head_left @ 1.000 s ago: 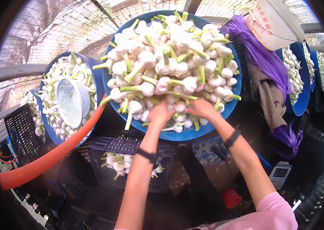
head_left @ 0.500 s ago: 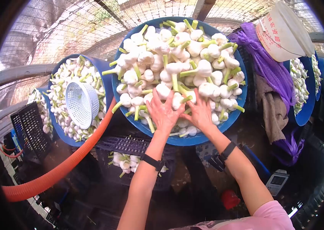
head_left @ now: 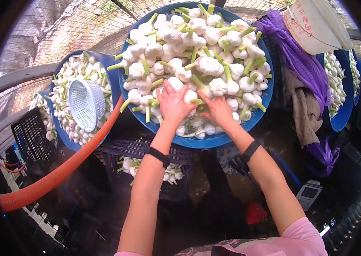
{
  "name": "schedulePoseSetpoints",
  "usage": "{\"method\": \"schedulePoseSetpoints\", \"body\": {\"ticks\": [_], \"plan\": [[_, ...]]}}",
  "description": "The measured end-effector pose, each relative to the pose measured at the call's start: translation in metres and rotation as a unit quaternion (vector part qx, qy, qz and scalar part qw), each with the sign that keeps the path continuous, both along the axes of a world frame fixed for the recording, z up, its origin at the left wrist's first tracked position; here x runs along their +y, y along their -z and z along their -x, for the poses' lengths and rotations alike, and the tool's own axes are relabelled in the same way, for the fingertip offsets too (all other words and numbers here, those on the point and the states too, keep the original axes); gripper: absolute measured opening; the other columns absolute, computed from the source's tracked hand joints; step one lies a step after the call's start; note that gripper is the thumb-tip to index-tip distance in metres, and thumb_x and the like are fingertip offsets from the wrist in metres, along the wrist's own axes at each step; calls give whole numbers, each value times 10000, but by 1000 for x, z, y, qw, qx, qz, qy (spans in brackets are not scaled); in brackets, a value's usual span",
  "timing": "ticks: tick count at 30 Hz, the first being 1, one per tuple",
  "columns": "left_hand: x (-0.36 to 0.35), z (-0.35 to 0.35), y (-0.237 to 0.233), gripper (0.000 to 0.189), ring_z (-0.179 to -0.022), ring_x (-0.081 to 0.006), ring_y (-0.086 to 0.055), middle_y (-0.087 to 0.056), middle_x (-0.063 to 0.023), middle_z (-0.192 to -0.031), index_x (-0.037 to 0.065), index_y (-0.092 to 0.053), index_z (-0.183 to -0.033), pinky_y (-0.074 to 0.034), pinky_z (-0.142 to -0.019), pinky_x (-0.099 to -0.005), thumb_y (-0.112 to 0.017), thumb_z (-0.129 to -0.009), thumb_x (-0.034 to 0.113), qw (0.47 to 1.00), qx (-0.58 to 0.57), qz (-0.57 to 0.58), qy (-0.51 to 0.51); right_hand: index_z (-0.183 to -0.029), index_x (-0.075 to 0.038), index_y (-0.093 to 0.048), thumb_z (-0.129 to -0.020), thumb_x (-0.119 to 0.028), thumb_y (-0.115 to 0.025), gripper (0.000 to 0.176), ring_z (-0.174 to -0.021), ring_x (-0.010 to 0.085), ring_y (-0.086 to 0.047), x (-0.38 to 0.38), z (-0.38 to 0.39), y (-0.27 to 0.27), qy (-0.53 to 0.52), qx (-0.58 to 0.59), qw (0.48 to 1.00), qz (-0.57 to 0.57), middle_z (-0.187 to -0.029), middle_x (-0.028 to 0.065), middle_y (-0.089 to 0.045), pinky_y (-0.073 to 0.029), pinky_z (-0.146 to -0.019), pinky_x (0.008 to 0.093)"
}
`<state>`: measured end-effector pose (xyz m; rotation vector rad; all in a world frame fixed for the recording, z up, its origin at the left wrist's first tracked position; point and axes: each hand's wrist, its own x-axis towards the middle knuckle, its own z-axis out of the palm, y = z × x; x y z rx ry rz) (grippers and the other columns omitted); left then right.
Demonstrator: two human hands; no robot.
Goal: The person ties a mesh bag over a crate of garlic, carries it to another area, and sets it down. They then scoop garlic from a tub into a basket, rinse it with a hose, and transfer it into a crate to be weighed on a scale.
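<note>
A large round blue tub (head_left: 208, 142) is heaped with white garlic bulbs (head_left: 209, 66) that carry short green stems. Water shows among the bulbs near its front edge. My left hand (head_left: 173, 104) lies on the bulbs at the front, fingers spread and pushed partly between them. Beside it, my right hand (head_left: 219, 112) rests on the heap with its fingers apart, the tips partly hidden among the bulbs. A few bulbs sit between the two hands. Neither hand is closed around a bulb.
On the left stands another blue tub (head_left: 113, 81) of garlic, a white plastic basket (head_left: 87, 104) lying on it. An orange corrugated hose (head_left: 67, 173) curves past. Below is a dark crate (head_left: 174, 155) with garlic. A white bucket (head_left: 317, 25) and purple mesh sack (head_left: 302, 72) are right.
Both hands have pressed into the heap, and the bulbs around them have shifted. The tub appears slightly higher and further left in view.
</note>
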<state>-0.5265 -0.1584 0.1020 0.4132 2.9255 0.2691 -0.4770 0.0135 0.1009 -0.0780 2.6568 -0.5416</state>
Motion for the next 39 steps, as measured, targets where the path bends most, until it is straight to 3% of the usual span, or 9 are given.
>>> {"method": "schedulePoseSetpoints", "body": {"ticks": [6, 10, 13, 15, 21, 26, 29, 33, 39], "plan": [[19, 40, 24, 779, -1121, -402, -465, -486, -279, -1206, 206, -537, -1252, -264, -995, -511, -570, -653, 703, 998, -48, 6, -40, -1295, -269, -445, -687, -194, -708, 666, -880, 339, -622, 2, 24, 58, 13, 24, 1000, 7, -1013, 129, -626, -527, -719, 427], [-2, 28, -6, 794, -1175, -409, -437, -394, -293, -1323, 185, -538, -1254, -264, -999, -527, -553, -671, 725, 996, -91, 22, -9, -1313, -255, -452, -719, -239, -700, 644, -961, 376, -588, 10, 19, 6, 8, -111, 992, 54, -1129, 212, -556, -500, -787, 459], [-34, 9, -12, 825, -1244, -434, -362, -288, -322, -1385, 192, -499, -1297, -226, -1043, -546, -552, -674, 731, 988, -17, -153, -23, -1360, -261, -395, -739, -281, -703, 694, -1063, 397, -530, 20, -20, -34, -16, 63, 998, -8, -1200, 243, -496, -483, -836, 461], [-55, 13, -14, 883, -1304, -447, -271, -207, -340, -1411, 207, -340, -1406, -197, -1046, -580, -539, -711, 715, 975, 176, 70, -116, -1404, -208, -311, -722, -357, -729, 813, -1124, 436, -466, 24, -32, -51, 110, -150, 982, 17, -1272, 263, -427, -465, -865, 476], [-55, 41, 39, 1017, -1347, -452, -170, -169, -342, -1425, 177, -54, -1476, -144, -1037, -632, -497, -742, 724, 965, 30, 54, -255, -1349, -56, -329, -649, -499, -755, 932, -1095, 489, -456, -4, -28, 15, 134, -128, 971, -154, -1242, 297, -446, -463, -859, 506], [-69, 37, 14, 949, -1338, -447, -206, -187, -315, -1438, 165, -142, -1466, -160, -1037, -621, -528, -760, 669, 969, -89, -33, -229, -1282, -52, -415, -751, -491, -657, 730, -1076, 397, -539, 27, -15, 18, 141, -213, 966, -45, -1116, 249, -583, -466, -854, 464], [-57, -20, -36, 609, -1269, -343, -384, -349, -283, -1372, 85, -451, -1329, -335, -1008, -393, -579, -839, 422, 963, -26, -170, -208, -1232, -7, -488, -804, -444, -612, 624, -1023, 358, -584, 59, -36, -16, 206, -176, 962, 35, -1066, 257, -606, -447, -881, 435], [-4, -101, 19, 574, -1260, -294, -399, -350, -190, -1418, 66, -457, -1318, -366, -981, -396, -567, -858, 392, 775, -566, -231, -159, -1283, 38, -431, -762, -515, -637, 787, -1081, 364, -558, 63, -63, 27, 221, -198, 947, 118, -1144, 260, -576, -433, -919, 408], [46, -84, 77, 872, -1286, -439, -294, -203, -149, -1490, 116, -195, -1439, -178, -956, -731, -657, -788, 468, 462, -506, -375, -624, -1410, -39, -286, -741, -609, -636, 946, -1285, 326, -355, 47, -37, 67, 463, -365, 757, 281, -1431, 179, -322, -335, -989, 482]]}}
